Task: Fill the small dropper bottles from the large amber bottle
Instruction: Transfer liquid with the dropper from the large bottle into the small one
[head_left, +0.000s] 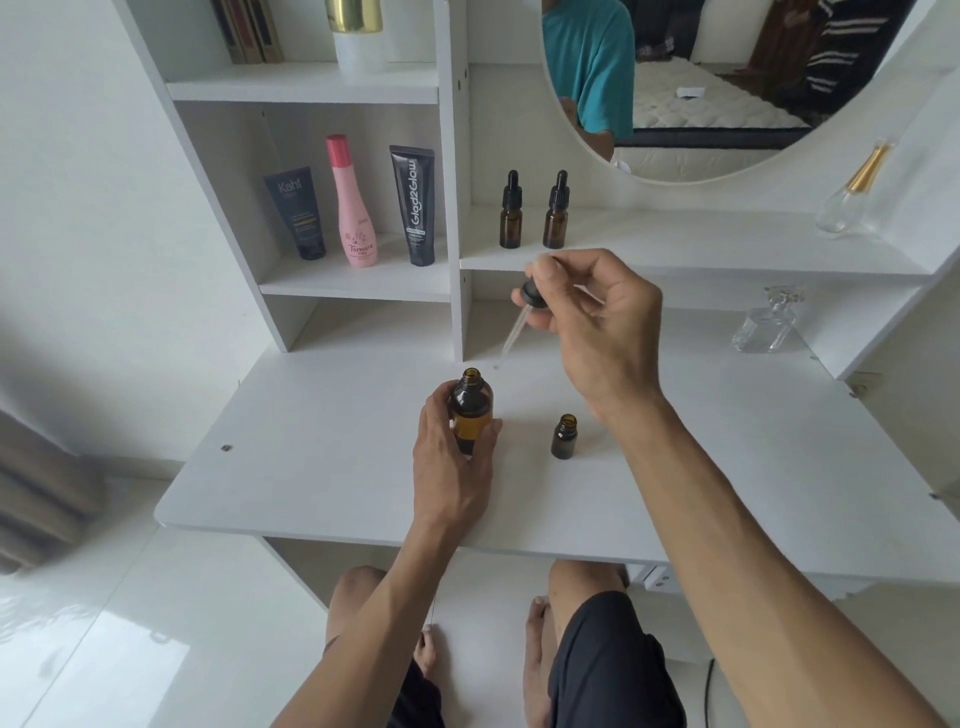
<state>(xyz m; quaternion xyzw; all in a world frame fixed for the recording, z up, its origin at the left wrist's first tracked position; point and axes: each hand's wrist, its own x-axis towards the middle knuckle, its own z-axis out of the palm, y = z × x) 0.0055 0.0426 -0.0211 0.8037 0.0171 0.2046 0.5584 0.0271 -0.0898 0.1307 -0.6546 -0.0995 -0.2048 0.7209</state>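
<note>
The large amber bottle stands upright and uncapped on the bench, my left hand curled round it. My right hand pinches the dropper above and far-right, its glass tip slanting toward the bottle's mouth. The open small bottle waits just right.

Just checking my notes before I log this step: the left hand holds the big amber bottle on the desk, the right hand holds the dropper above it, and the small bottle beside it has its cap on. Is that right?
Not quite. In the head view the small bottle is uncapped, its mouth open. The rest stands: the left hand holds the large amber bottle on the desk, and the right hand holds the dropper above it.
</note>
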